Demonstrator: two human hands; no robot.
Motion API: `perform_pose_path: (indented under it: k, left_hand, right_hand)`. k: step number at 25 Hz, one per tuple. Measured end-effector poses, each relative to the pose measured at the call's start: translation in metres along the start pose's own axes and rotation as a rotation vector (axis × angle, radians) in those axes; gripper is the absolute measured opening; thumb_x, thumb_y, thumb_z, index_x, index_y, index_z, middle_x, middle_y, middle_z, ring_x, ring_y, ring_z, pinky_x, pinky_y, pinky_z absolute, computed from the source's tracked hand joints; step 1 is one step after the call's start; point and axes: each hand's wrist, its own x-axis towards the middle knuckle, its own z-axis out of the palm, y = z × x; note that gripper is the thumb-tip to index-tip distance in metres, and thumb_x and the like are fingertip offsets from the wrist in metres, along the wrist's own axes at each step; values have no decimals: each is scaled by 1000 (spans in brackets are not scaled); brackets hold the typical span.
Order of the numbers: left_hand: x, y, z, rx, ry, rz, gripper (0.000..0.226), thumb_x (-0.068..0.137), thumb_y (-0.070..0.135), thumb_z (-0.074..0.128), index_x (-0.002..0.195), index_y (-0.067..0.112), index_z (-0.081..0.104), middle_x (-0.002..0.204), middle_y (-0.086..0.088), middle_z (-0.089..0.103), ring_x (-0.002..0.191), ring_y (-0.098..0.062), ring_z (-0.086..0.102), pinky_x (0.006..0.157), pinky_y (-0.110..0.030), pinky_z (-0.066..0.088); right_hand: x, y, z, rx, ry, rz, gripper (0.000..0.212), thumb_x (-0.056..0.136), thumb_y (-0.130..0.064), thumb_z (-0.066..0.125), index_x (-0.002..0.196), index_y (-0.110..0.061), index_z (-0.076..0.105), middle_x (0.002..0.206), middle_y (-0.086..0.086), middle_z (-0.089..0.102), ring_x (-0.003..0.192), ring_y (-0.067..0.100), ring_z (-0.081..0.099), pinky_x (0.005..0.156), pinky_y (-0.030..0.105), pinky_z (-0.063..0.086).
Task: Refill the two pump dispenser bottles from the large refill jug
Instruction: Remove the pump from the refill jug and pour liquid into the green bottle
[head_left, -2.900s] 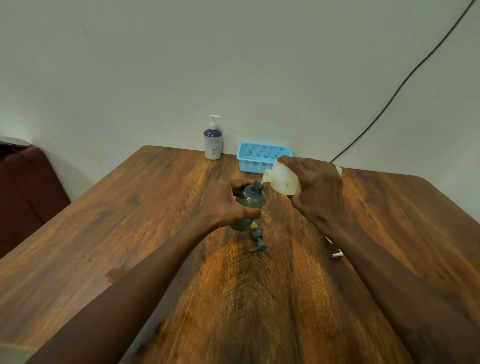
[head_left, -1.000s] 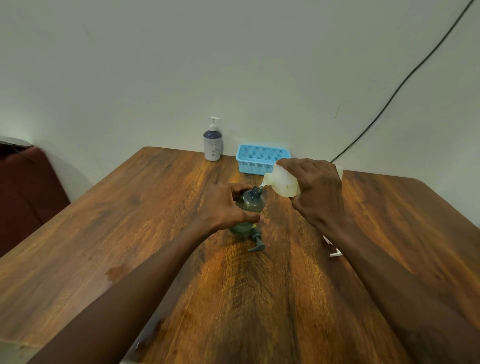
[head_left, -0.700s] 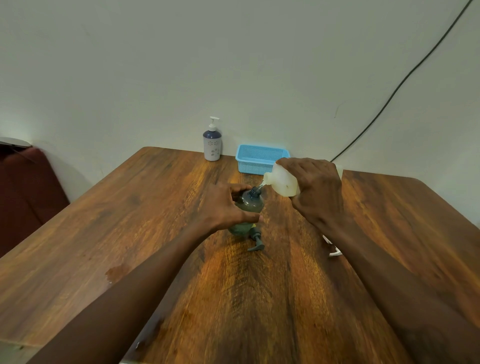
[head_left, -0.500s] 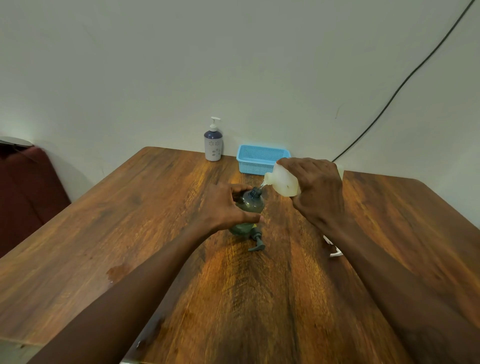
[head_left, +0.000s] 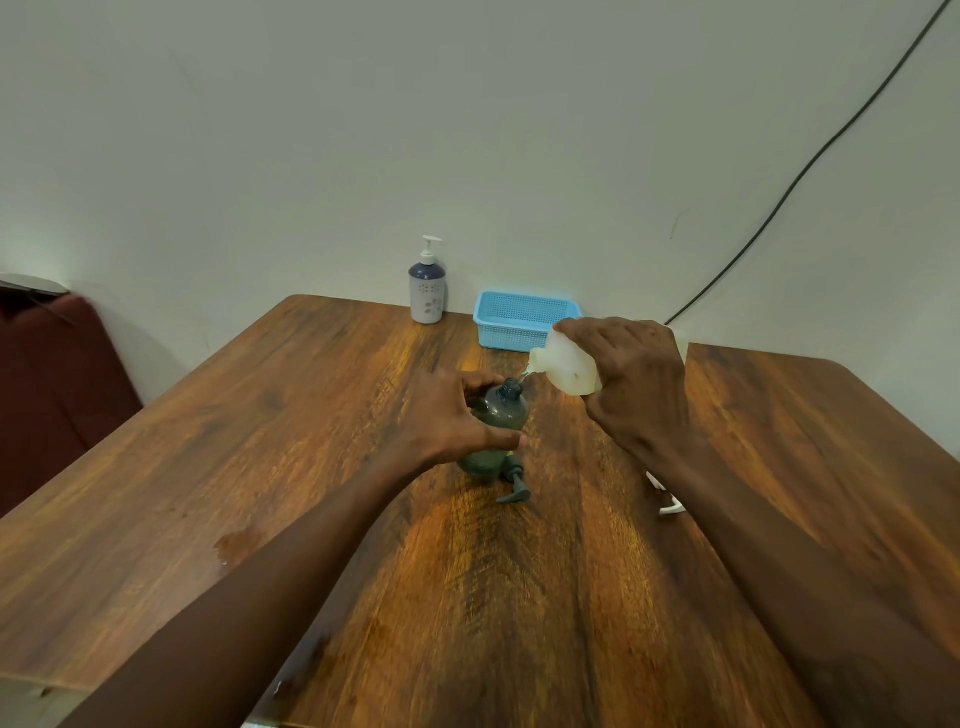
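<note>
Above the tabletop (head_left: 291, 467) the left hand (head_left: 447, 415) curls round the dark green bottle (head_left: 503, 413), bracing it upright. The right hand (head_left: 636, 382) clasps the pale refill jug (head_left: 563, 364), tipped with its spout just above the open neck, a thin stream possibly running. Both look like light, smooth plastic, slippery if soapy, so grip round the body. The pump (head_left: 513, 487) lies just beside the bottle, and the second dispenser (head_left: 427, 293) stands by the wall.

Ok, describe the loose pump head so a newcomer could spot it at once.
Start at the wooden table; near its middle the left hand grips a dark green bottle. At that bottle's base, on the camera's side, lies the dark pump head. It is lying down and off its bottle, unlike the white pump fitted upright on the navy-and-white bottle by the wall.
</note>
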Motion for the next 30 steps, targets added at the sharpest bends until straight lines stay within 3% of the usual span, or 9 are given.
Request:
perform_pose_path:
  k: [15,22,30]
  left_hand:
    - [-1,3,1,11,-5,-8,85,60,41,96,134,11,66,128,0,72,104,-2,68,80,-1,49]
    - [-1,3,1,3,-13,-3,84,61,42,96,133,11,66,128,0,73,107,-4,69,85,-7,53]
    - [-3,4,1,21,-9,11,84,61,43,95,133,11,66,127,-1,73,101,-1,67,80,0,48]
  right_hand:
    - [-1,2,2,-9,-22,-5,79,67,-9,87,140,-23,58,130,7,70,118,33,64,98,54,49]
    - [-1,1,1,-2,-16,-16,80,67,-8,87,139,-23,57,130,8,69,118,34,64,98,55,49]
    - [-2,0,-2,-6,-8,-18,82,65,-8,89,139,-23,58,130,8,70,119,34,64,99,54,48]
